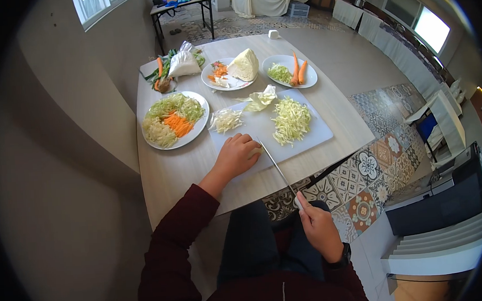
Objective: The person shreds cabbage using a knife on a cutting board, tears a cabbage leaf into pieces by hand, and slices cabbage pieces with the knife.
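My right hand (317, 225) grips the handle of a long knife (279, 167), its tip beside my left fingers on the white cutting board (316, 130). My left hand (240, 155) is curled over a pale green vegetable piece (258, 151) at the board's near edge, mostly hidden under the fingers. On the board lie a large heap of shredded cabbage (291, 120), a smaller whitish shredded heap (226, 120) and a loose cabbage leaf (260, 99). Left of the board, a round plate (202, 127) holds shredded cabbage and orange carrot strips (178, 124).
Behind the board, one plate (214, 64) holds a cabbage wedge (244, 66) and carrot bits; another (312, 77) holds whole carrots (302, 72) and green shreds. A white bag (184, 63) sits by greens at the back left. A small white box (273, 34) stands at the far edge.
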Demonstrator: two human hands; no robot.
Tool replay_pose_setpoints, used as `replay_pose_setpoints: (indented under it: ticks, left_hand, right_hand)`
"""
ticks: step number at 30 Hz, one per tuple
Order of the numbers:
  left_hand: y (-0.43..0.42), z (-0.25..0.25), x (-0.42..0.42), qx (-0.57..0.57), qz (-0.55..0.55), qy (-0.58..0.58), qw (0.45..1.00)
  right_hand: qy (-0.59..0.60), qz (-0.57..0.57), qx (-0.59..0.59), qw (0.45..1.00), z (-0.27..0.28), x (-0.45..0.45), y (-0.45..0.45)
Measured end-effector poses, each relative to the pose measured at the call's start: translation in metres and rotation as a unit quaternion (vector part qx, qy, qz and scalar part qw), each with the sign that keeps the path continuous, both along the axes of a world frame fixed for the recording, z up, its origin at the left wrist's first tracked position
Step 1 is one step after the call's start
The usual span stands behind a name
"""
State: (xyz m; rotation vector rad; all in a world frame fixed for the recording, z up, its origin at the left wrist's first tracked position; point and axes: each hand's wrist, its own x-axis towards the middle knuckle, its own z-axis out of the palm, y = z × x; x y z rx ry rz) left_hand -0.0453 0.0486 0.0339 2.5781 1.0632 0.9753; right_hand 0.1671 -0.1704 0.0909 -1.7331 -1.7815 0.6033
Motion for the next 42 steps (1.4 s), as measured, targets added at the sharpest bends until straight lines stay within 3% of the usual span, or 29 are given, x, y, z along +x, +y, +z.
replay_pose_setpoints:
  ticks: [8,20,29,38,42]
  left_hand:
    - [0.001,-0.001,-0.001,-0.009,-0.008,0.006,1.000]
    - [0.002,-0.004,-0.001,-0.013,-0.011,0.003,1.000]
    - [0.001,-0.001,0.000,-0.013,-0.012,0.008,1.000]
    - [-0.001,-0.001,0.000,-0.024,-0.011,0.001,1.000]
    - [-0.001,0.001,-0.001,-0.024,-0.012,-0.002,1.000]
  right_hand:
    - [-0.053,-0.008,0.048,0.997,0.000,0.008,0.007]
    - [0.030,-0.002,0.052,0.998,-0.001,0.002,0.018]
    - [0.028,0.016,0.045,0.998,-0.003,0.001,0.016]
    - [0.066,-0.017,-0.085,0.994,0.012,0.006,0.006]
    - [0.038,-0.002,-0.044,0.998,0.019,0.007,0.001]
